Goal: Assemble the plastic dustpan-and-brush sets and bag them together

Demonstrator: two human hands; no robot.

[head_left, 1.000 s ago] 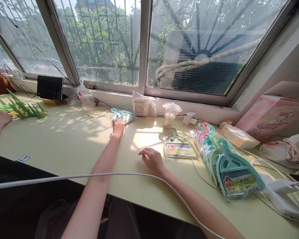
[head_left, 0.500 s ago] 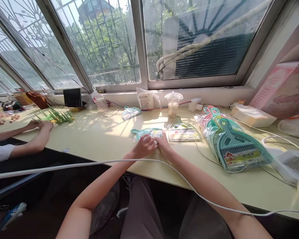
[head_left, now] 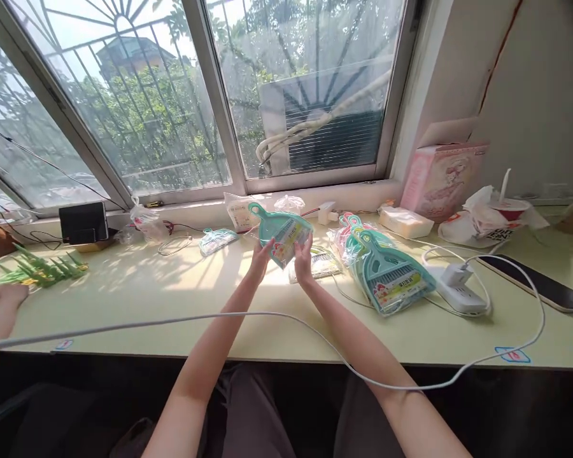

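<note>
Teal dustpan set (head_left: 285,228) has come up off the table (head_left: 138,312) since half a second ago, when it lay flat by the hands; now it's in the air, tilted, handle toward upper left, printed label facing the wearer. Left hand (head_left: 259,259) grasps its left side, right hand (head_left: 304,259) grasps the right end of its wide edge; thumbs look to be on the near face, fingers behind mostly hidden. Neither hand is free. View has also swung, so more of the right side shows, incl. phone (head_left: 539,283) and power strip (head_left: 463,296). Step in hand, judged: holding the wrapped set up, face on. To do it well: keep both thumbs near the edges so the label stays readable, pinch plastic and pan together since the loose wrap would likely slide, grip firm but not crushing, as the brush bristles probably give. Level the tilt with both wrists at once rather than one hand pulling. Mind clearance: olive set (head_left: 322,264) lies on the table just behind the right hand, stack of sets (head_left: 394,277) sits to its right, so lowering toward that side could snag plastic. White cable (head_left: 248,313) crosses the view in front of both forearms; avoid hooking it. Another teal set (head_left: 218,240) lies farther back, left of the held one. Co-worker's hand (head_left: 2,299) at far left, well apart; what it holds, can't tell.
</note>
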